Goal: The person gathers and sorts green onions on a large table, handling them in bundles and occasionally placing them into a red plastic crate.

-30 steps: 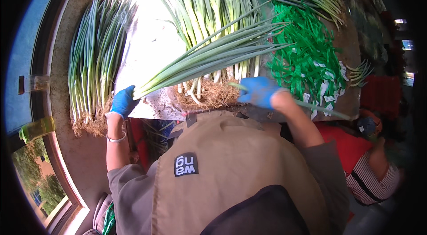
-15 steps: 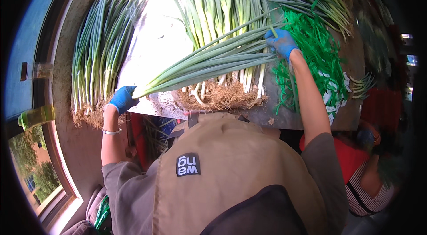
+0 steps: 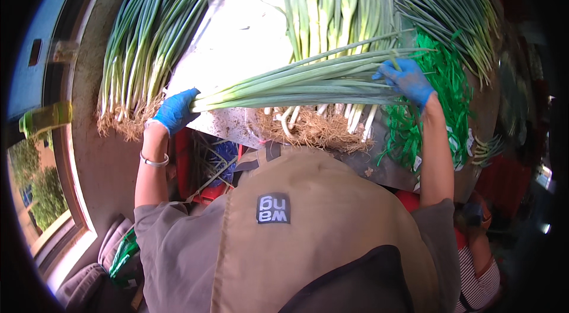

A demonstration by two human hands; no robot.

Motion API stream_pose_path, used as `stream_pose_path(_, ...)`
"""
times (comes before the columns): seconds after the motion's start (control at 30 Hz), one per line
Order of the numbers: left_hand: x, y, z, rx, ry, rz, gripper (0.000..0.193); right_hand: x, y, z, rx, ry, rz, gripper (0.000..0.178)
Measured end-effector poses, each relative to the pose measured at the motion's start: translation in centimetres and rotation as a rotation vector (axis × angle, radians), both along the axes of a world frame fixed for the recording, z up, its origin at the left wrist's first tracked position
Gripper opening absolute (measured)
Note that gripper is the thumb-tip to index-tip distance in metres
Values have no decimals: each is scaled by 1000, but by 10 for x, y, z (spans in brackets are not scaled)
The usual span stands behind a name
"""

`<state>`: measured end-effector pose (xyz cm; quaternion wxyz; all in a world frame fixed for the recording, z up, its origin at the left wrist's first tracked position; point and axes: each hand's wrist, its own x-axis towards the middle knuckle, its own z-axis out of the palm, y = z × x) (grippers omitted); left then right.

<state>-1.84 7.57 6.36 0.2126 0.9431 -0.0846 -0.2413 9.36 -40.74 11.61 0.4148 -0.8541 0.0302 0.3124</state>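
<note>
A bunch of green onions (image 3: 296,85) is stretched sideways across the front of the table between my blue-gloved hands. My left hand (image 3: 178,110) is closed around its pale lower end, hiding the roots or cut ends. At the leafy end, my right hand (image 3: 410,81) has its fingers bent around the green tips, and a few long leaves stick out past it. Beneath and behind the bunch lies a pile of green onions (image 3: 332,14) with brown, stringy roots (image 3: 320,129) toward me.
More rooted green onions (image 3: 148,40) lie at the left, by a window. Another pile (image 3: 441,2) is at the far right, above green ribbon-like ties (image 3: 450,85) with white tags. Below the table's front edge is a red crate (image 3: 208,193). Another person in stripes (image 3: 479,283) is at the lower right.
The view has shifted, so the table's things sit further right. The bunch is still held at both ends and now lies more level; my right hand has turned a little at the leaf tips.
</note>
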Motion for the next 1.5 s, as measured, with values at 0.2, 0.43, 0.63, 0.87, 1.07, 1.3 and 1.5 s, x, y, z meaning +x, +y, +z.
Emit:
stream_pose_path(0.2,-4,6,7,-299,188,100,46,-5,-3,20,60,-2,-31,24)
stream_pose_path(0.43,-2,3,1,-139,203,163,63,-10,-8,8,-20,-1,-44,22)
stream_pose_path(0.63,8,-1,13,-220,265,201,51,-8,-16,-6,-317,-356,25,17)
stream_pose_path(0.87,13,6,6,-177,346,244,67,-48,85,19,63,-363,334,23)
stream_pose_path(1.07,21,7,9,-120,283,143,68,-93,176,-30,-79,-626,621,47)
stream_pose_path(1.3,22,9,1,-217,314,132,65,-87,206,-69,-243,-828,547,32)
stream_pose_path(1.5,13,15,-13,-406,398,110,44,-87,226,-48,-372,-889,759,20)
